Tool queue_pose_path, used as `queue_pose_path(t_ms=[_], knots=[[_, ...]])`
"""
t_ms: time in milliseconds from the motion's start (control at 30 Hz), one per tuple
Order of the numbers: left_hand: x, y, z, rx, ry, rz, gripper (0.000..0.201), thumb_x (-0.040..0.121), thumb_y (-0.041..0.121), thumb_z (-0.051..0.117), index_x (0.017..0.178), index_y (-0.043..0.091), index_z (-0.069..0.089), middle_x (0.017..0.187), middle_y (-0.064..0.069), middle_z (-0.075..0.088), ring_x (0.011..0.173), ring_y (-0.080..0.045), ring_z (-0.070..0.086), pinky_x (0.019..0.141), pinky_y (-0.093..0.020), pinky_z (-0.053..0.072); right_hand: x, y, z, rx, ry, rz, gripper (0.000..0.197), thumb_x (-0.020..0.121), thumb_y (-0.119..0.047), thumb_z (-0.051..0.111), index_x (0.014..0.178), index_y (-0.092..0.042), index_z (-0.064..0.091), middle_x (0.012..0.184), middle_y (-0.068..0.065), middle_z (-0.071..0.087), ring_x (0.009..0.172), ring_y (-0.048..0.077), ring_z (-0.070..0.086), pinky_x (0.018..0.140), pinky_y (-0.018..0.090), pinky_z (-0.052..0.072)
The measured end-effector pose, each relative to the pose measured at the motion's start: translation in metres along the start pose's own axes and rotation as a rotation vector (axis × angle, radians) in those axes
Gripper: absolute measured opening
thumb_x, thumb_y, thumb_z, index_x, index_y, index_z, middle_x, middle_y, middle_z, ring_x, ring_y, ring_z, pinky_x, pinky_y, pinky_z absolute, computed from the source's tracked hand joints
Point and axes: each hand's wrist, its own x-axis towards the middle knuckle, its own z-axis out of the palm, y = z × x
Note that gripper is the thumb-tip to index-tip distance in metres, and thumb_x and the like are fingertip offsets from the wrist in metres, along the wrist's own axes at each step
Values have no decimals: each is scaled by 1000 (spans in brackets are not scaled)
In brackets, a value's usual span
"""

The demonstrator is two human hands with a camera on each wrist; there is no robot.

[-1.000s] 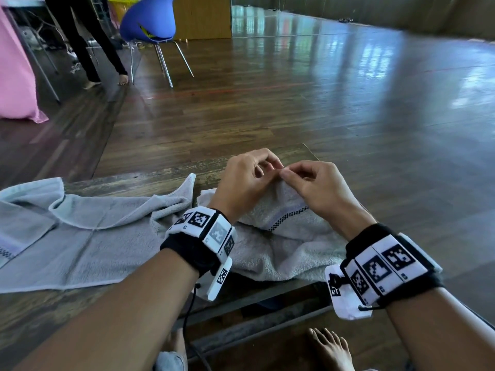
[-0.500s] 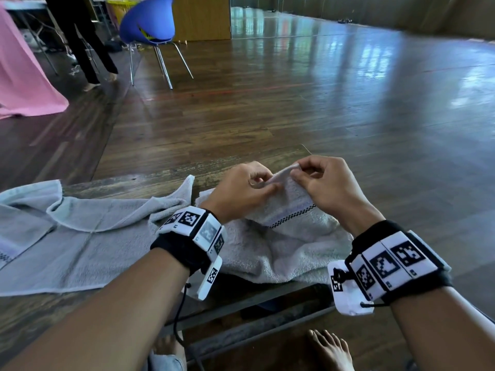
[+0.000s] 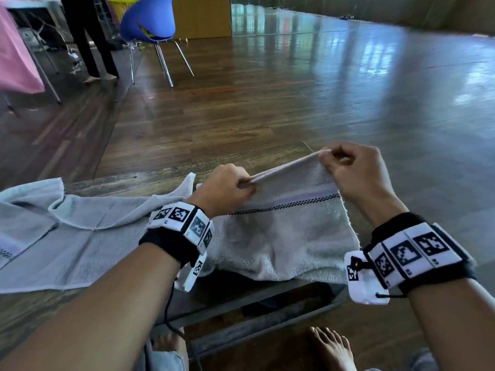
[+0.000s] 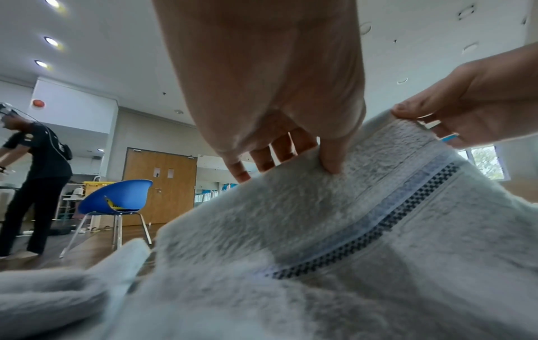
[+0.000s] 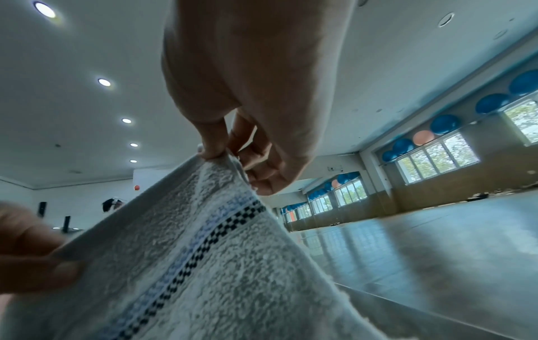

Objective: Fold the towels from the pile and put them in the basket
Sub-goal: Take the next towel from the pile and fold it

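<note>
— So where was the towel (image 3: 281, 236) at that moment?
— It lay on the wooden table (image 3: 112, 183), its far edge lifted off the surface and stretched between both hands.
— How was the left hand (image 3: 223, 187) holding it?
— Its thumb and curled fingers pinched the top hem near the left end.
— And the right hand (image 3: 353, 170)?
— It pinched the hem's right corner between thumb and forefinger, held a little higher than the left, so the edge sloped upward to the right.
— Anything notable on the cloth?
— A pale blue band and a black checkered stripe (image 3: 284, 207) ran across just below the hem.
— What else was there?
— A second towel (image 3: 80, 236) lay rumpled on the table to the left, and a blue chair (image 3: 150, 20) stood on the floor beyond.
</note>
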Motion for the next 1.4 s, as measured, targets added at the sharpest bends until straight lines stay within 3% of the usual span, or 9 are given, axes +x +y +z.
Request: queue_pose_path(t_ms=[167,300,467,633,767,933,1033,1267,1400], knots=[[-8,-23,-13,137,-8,-104,30,93,30,66,77,6,74,79,-9,69,80,-31,63,78,-45,51,4,24,-18,-91,54,117,22,88,-25,75,69,-34,69,69,-23,67,62,-17,58,51,-2,36],[-13,-33,-23,175,70,-159,15,89,21,69,81,13,79,82,-5,73,83,-29,64,83,-45,51,4,37,-21,-132,70,196,22,88,-25,74,68,-32,69,76,-18,69,74,2,63,65,13,41],[-24,-45,-32,120,145,-239,20,90,26,71,82,10,79,77,-6,73,67,-21,65,64,-34,52,2,47,-21,-144,114,283,11,86,-25,73,76,-29,76,72,-25,63,75,4,62,73,13,39],[-31,-45,-34,25,108,-284,20,99,16,56,98,12,76,67,8,66,42,4,54,42,-17,35,4,52,-17,-85,86,330,21,86,-27,73,67,-34,71,76,-17,69,74,6,64,70,16,42],[-35,-45,-36,-34,155,-300,16,97,17,62,102,16,77,72,4,70,36,-3,50,36,-20,42,4,51,-15,-76,70,320,18,88,-23,73,73,-34,72,84,-12,72,80,10,66,75,22,48],[-36,-45,-38,-72,253,-298,11,88,20,75,97,20,80,84,0,76,68,-22,70,53,-21,53,2,47,-13,-71,81,280,15,88,-20,75,82,-33,72,89,-1,70,77,12,61,76,27,49],[-35,-45,-38,-107,292,-280,8,87,16,75,91,21,80,78,3,75,63,-10,66,51,-11,47,1,43,-14,-72,87,278,10,89,-21,75,89,-31,74,92,5,72,79,18,64,76,28,50],[-32,-46,-37,-146,329,-263,7,87,13,74,90,18,77,81,0,74,78,-17,69,71,-28,55,-2,38,-16,-38,122,265,12,85,-20,81,89,-30,75,83,3,75,82,23,74,82,40,61],[-32,-46,-35,-135,336,-264,6,85,15,76,88,20,75,79,2,72,75,-10,66,67,-17,50,1,43,-18,-40,80,300,12,83,-21,82,82,-27,72,85,2,75,81,22,73,83,44,62]])
